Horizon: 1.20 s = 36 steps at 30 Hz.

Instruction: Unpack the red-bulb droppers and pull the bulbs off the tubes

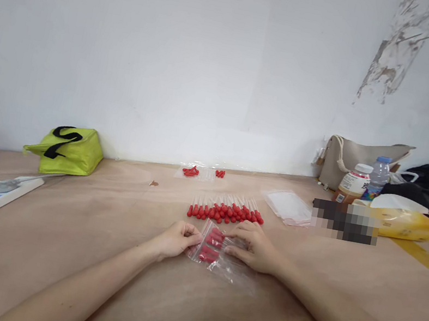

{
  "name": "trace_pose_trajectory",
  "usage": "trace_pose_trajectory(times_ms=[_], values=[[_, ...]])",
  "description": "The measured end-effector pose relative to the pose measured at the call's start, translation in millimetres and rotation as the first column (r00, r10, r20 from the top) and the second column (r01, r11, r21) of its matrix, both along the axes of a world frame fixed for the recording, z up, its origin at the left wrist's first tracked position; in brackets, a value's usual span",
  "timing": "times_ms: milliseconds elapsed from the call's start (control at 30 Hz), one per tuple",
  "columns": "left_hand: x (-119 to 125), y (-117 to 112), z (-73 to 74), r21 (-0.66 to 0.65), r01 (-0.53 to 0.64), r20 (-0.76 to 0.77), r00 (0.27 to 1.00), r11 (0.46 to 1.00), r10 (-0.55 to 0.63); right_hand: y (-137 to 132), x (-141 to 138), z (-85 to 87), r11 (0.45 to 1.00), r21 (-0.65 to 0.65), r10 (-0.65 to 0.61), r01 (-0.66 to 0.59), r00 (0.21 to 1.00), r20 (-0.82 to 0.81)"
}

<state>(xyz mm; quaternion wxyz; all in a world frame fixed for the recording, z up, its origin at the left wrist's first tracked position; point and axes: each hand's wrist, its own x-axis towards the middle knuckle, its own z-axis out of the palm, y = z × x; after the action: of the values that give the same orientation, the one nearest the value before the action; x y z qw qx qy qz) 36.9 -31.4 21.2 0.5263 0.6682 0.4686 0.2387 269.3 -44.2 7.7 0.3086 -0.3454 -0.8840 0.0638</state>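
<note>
Between left hand (179, 240) and right hand (255, 248), low over the bench (180, 309): a clear zip bag (225, 268), touched from both sides. Runs lengthwise from zip end at left to loose end at lower right, slanting toward the bench's near side. Lies to the right of the left fingers, to the left of and partly under the right ones; about equally near to both hands. Pinched at the zip edge by left thumb and forefinger; met by curved right fingers over the stems, whether gripping or merely resting impossible to tell. Looks thin, glossy, creased and see-through. Contains red bulbs (215, 238) in two bunches close to the zip, with thin stems pointing right. Just beyond: a row of red-bulbed sticks (226, 211), bulbs toward the hands.
</note>
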Motion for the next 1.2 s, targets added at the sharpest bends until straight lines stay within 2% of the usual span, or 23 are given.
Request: trace_pose_trajectory(times_ms=[133, 333, 567, 667, 767, 900, 1000, 1067, 1200], values=[[3, -2, -0.8, -0.058, -0.016, 0.113, 0.993, 0.998, 0.022, 3, -17, 15.2, 0.998, 0.061, 0.035, -0.032, 0.998, -0.057], [4, -5, -2.0, -0.047, -0.040, 0.159, 0.986, 0.998, 0.047, 17, -37, 29.8, 0.966, 0.167, 0.172, -0.195, 0.975, 0.142], [2, -5, -4.2, -0.020, -0.010, 0.125, 0.992, 1.000, 0.013, 21, -34, 22.6, 0.949, 0.168, 0.239, -0.268, 0.955, 0.176], [1, -5, -5.0, -0.003, -0.005, 0.111, 0.994, 1.000, 0.005, 20, -34, 19.3, 0.956, 0.170, 0.214, -0.240, 0.964, 0.155], [1, -6, -4.6, -0.007, -0.011, 0.115, 0.993, 1.000, 0.012, 19, -37, 16.9, 0.956, 0.224, 0.162, -0.192, 0.976, 0.145], [-1, -4, -3.7, -0.031, -0.001, 0.144, 0.990, 1.000, 0.006, 19, -40, 12.1, 0.928, 0.337, 0.117, -0.160, 0.983, 0.144], [-3, -2, -2.7, -0.110, -0.006, 0.189, 0.982, 0.994, 0.027, 20, -41, 7.9, 0.911, 0.396, 0.077, -0.118, 0.990, 0.118], [-2, -2, -1.9, -0.162, -0.001, 0.219, 0.975, 0.987, 0.037, 21, -42, 5.8, 0.912, 0.390, 0.091, -0.129, 0.989, 0.115], [2, -5, 0.5, -0.197, -0.041, 0.245, 0.965, 0.980, 0.090, 22, -44, 3.3, 0.944, 0.284, 0.139, -0.169, 0.983, 0.122]])
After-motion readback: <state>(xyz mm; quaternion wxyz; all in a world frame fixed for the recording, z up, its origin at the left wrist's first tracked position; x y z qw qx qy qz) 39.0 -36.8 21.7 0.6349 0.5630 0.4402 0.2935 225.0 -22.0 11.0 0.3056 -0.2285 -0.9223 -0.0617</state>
